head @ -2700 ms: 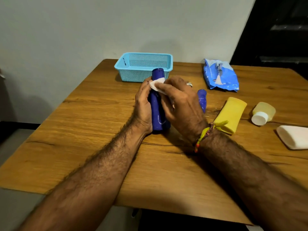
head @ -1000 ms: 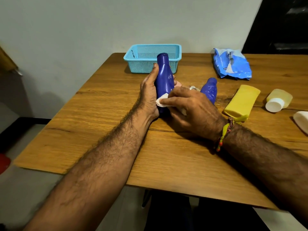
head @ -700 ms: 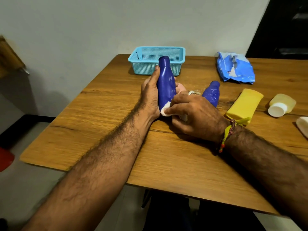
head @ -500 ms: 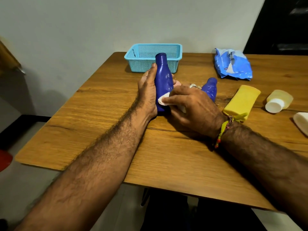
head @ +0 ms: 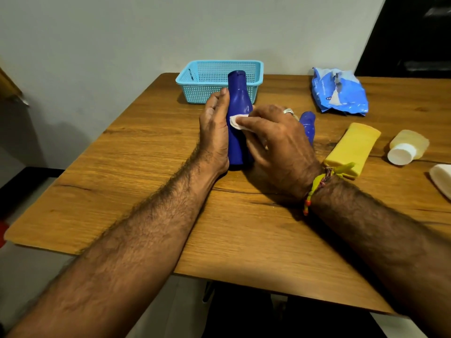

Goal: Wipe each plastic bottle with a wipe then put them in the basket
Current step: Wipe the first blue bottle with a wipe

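From my head camera, the tall dark blue plastic bottle (head: 238, 118) stands upright on the brown wooden table (head: 146, 167), just near of the light blue perforated plastic basket (head: 219, 80). My left hand (head: 214, 132) wraps its left side, thumb lying up along the shoulder, steadying it. My right hand (head: 280, 142) pinches a small white wipe (head: 238, 121) under the fingertips and presses it against the bottle's middle.

To the right lie a second dark blue bottle (head: 308, 125), partly hidden behind my right hand, a flat yellow plastic bottle (head: 351, 147), a pale yellow bottle with a white cap (head: 407, 147) and, at the edge, something white (head: 443, 178) that I take for another bottle, though too little shows. The crumpled blue wipes packet (head: 339, 93) sits far right.

I judge the bottle light, stiff and slick, more so once damp, and top-heavy enough to tip. Gripping round the wide lower body seems safest for lifting it into the basket.
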